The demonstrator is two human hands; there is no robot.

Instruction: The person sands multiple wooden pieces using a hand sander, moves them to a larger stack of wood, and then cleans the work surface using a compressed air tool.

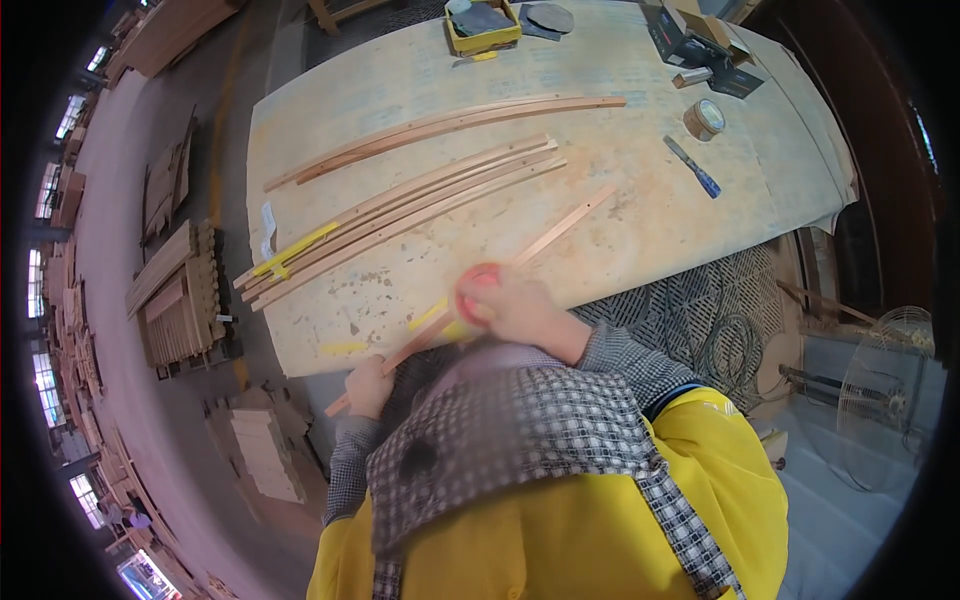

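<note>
A thin wooden strip (pixel 560 230) lies diagonally at the table's near edge, its lower end sticking out past it. My left hand (pixel 368 385) grips it near that end. My right hand (pixel 515 315) is closed on a red round object (pixel 478 278), blurred, resting over the strip's middle. Yellow pieces (pixel 345 347) lie beside it on the table. Just beyond, several parallel wooden strips (pixel 420 205) lie with a yellow piece across their left end; farther back are more strips (pixel 445 121).
The pale worktable (pixel 650 230) also holds a scraper (pixel 692 166), a round tin (pixel 704 119), black boxes (pixel 700 60) and a yellow tray (pixel 482 25). Wood stacks (pixel 180 290) stand on the left floor. A fan (pixel 870 395) and coiled hose (pixel 740 360) are at the right.
</note>
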